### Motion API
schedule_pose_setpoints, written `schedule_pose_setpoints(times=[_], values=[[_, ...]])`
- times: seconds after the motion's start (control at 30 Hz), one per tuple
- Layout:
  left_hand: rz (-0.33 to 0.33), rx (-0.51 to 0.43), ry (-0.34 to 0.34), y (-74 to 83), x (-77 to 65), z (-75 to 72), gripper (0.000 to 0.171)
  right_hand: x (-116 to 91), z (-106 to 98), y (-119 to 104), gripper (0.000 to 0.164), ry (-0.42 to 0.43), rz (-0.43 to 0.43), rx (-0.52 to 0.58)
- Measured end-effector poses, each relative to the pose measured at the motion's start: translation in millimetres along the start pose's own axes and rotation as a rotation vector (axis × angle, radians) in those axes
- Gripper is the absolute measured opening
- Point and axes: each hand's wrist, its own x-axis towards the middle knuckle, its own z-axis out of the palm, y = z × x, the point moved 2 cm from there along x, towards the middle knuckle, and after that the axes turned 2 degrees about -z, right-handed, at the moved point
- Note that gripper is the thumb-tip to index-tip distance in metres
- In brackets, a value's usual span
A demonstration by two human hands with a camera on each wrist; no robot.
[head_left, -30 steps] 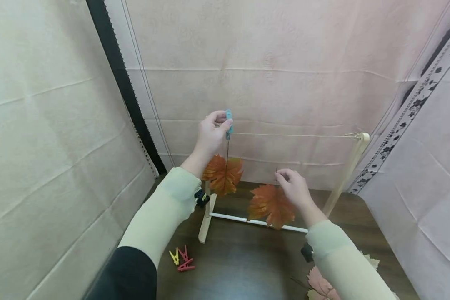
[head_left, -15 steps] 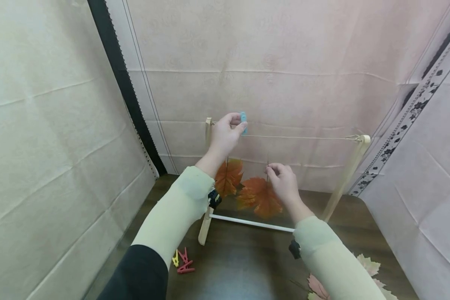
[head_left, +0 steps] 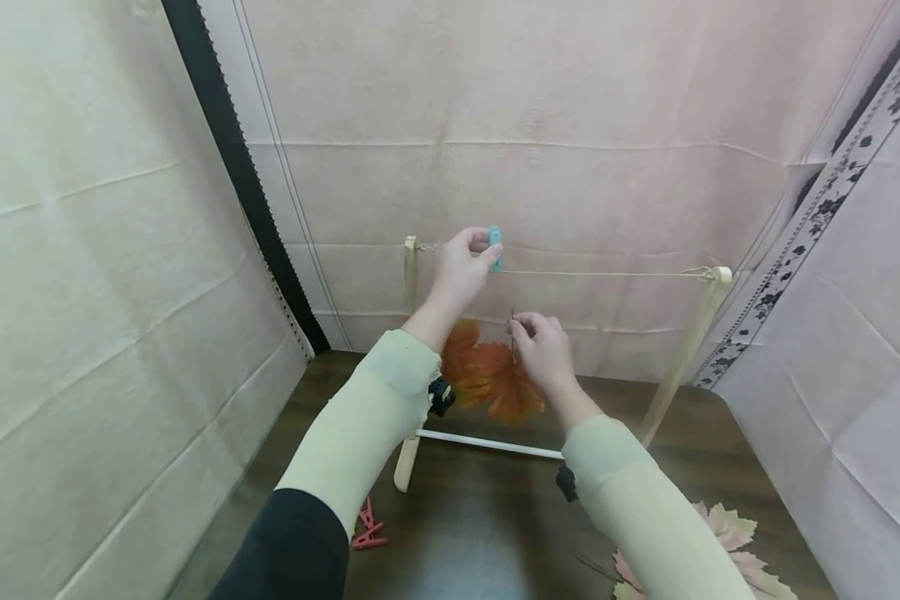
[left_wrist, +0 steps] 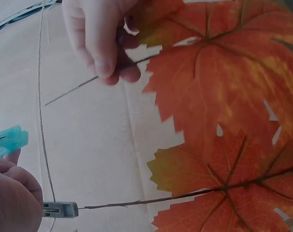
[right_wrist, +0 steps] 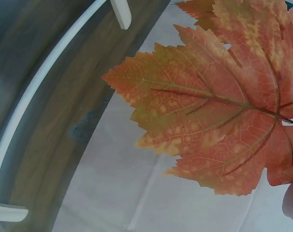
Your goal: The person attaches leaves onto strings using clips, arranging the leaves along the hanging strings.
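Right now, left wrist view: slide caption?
Right hand pinches an orange leaf by its stem; left hand holds a teal clip near the string.

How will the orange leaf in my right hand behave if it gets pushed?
The leaf looks thin and flat, so it's probably light and may bend easily. Its stem runs straight past your right hand, so that part seems stiffer. Since the hand pinches the stem, the leaf would likely swing or twist.
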Motion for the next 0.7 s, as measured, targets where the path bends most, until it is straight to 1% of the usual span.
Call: schedule_pose_setpoints(times=[0.2,0.33,0.5,0.7], values=[[-0.022,0.017,0.015,-1.8,2.3,0.0,0.03,6.8,6.4,-11.7,0.024,-0.017,0.014,0.034],[-0.033,0.054,0.021,-3.1,2.9,-1.3,0.03,10.8,8.4,-17.3,0.025,-0.033,0.022,0.049],[-0.044,0.087,0.02,-3.6,2.7,-0.9,0.03,14.8,8.4,-19.1,0.026,-0.056,0.046,0.057],[-0.053,0.106,0.025,-3.4,4.5,1.0,0.029,16.9,8.1,-20.5,0.024,-0.059,0.04,0.063]])
